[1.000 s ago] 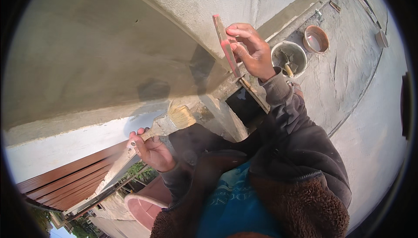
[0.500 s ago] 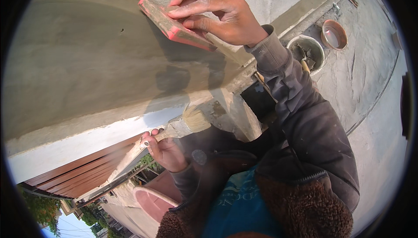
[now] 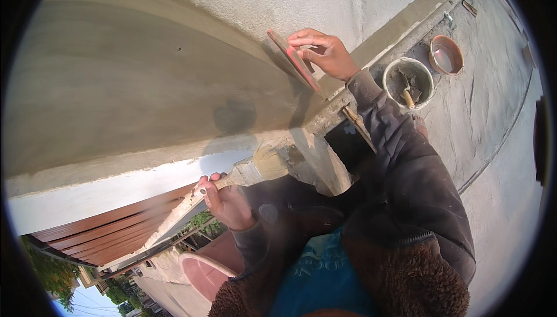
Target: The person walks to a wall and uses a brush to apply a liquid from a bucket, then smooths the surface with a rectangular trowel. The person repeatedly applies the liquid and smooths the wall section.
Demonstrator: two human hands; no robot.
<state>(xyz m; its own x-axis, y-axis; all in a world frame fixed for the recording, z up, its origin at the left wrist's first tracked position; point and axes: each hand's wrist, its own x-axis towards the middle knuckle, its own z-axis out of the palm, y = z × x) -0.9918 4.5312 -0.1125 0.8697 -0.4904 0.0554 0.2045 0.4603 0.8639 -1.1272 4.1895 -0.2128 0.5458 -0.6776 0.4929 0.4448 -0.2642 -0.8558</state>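
My right hand (image 3: 329,55) grips a flat plastering float (image 3: 304,69) with pinkish-red edges. The float is seen nearly edge-on at the wall, by the border between smooth damp grey plaster (image 3: 145,85) and rough pale wall; whether its whole face touches cannot be told. Lower and to the left, my left hand (image 3: 231,205) is closed round the handle of a wide paintbrush (image 3: 262,168). Its pale bristles point right, up and away from my palm, below the plastered surface.
On the right stand a mortar bucket (image 3: 387,73) with a wooden-handled trowel (image 3: 408,98) inside and a smaller orange-brown bucket (image 3: 458,55) holding liquid. A dark opening (image 3: 351,143) lies left of my right forearm. A pink tub (image 3: 197,273) sits at lower left.
My right hand has moved right and down with the float, which has turned more edge-on and looks farther off. My left hand and the paintbrush have shifted slightly right.
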